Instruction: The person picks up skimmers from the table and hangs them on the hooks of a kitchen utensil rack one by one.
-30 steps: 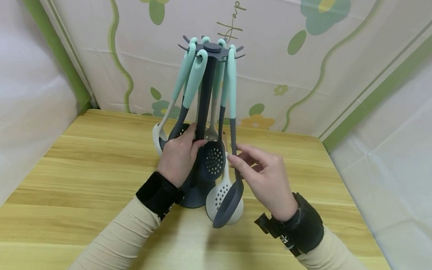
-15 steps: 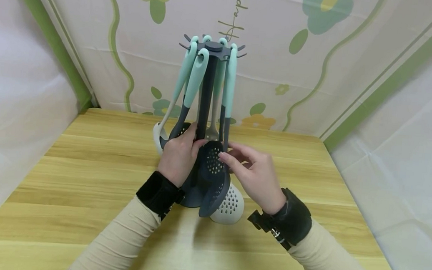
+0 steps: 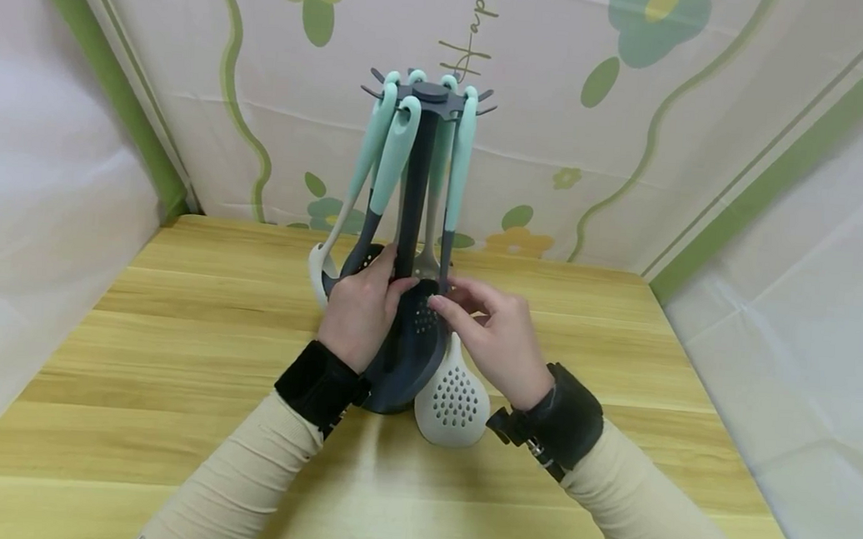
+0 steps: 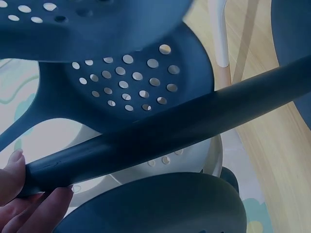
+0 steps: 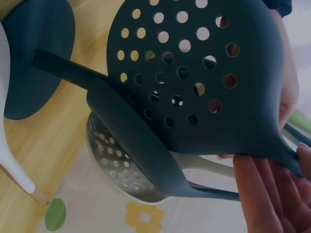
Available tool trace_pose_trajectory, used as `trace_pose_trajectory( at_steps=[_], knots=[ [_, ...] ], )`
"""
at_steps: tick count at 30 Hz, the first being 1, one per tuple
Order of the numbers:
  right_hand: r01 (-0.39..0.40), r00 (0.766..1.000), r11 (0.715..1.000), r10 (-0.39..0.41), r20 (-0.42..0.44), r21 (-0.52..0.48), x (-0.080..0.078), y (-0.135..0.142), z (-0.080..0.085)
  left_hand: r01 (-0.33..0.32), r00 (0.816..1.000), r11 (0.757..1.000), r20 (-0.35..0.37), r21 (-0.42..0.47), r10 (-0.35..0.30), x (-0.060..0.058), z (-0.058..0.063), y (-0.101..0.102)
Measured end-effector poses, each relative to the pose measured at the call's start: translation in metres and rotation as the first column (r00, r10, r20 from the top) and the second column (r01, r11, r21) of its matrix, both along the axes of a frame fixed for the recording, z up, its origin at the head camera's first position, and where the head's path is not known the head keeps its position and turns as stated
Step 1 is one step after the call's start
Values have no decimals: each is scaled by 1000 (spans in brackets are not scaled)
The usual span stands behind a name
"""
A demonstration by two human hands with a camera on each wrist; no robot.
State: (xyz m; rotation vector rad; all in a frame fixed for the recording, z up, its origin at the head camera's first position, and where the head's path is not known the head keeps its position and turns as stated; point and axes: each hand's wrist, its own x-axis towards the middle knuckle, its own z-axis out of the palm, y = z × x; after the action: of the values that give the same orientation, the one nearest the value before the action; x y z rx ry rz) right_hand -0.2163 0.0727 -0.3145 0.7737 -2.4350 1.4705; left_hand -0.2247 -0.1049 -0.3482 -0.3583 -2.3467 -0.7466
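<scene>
A dark utensil stand (image 3: pixel 418 193) stands upright on the table with mint-handled kitchen utensils hanging round its top hooks. My left hand (image 3: pixel 356 314) grips the lower pole; the left wrist view shows thumb and fingers round it. With thumb and fingertips, my right hand (image 3: pixel 498 333) pinches the dark neck of a perforated skimmer (image 5: pixel 252 116), whose mint handle hangs from the right-hand hook. Behind it hangs a second dark perforated utensil (image 4: pixel 131 82). A white perforated paddle-shaped tool (image 3: pixel 455 401) lies on the table, right of the stand's base.
Left of my left hand hang a white ladle-like utensil (image 3: pixel 319 270) and a dark-necked one (image 3: pixel 361 244). A pale perforated utensil (image 5: pixel 116 165) hangs at the back. The wooden table (image 3: pixel 170 351) meets a flower-printed cloth (image 3: pixel 544 160) behind the stand.
My right hand has moved left, swinging the skimmer inward toward the pole and turning its head. More of the white perforated tool shows now. My left hand keeps its grip.
</scene>
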Motion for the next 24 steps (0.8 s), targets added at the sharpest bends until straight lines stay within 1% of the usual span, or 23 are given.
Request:
trace_pose_trajectory(
  at_steps=[5, 12, 17, 24],
  knots=[
    [13, 1000, 1000, -13, -16, 16, -5, -1, -2, 2, 1000, 1000, 8, 8, -2, 0, 0, 0],
    [19, 1000, 999, -19, -10, 28, -10, -2, -4, -6, 1000, 1000, 30, 8, 6, 0, 0, 0],
    [18, 1000, 1000, -18, -3, 24, -12, -3, -5, -11, 999, 1000, 37, 6, 11, 0, 1, 1],
    [15, 1000, 1000, -14, -23, 9, -18, -3, -9, 1, 999, 1000, 45, 22, -2, 1, 2, 1]
  ],
)
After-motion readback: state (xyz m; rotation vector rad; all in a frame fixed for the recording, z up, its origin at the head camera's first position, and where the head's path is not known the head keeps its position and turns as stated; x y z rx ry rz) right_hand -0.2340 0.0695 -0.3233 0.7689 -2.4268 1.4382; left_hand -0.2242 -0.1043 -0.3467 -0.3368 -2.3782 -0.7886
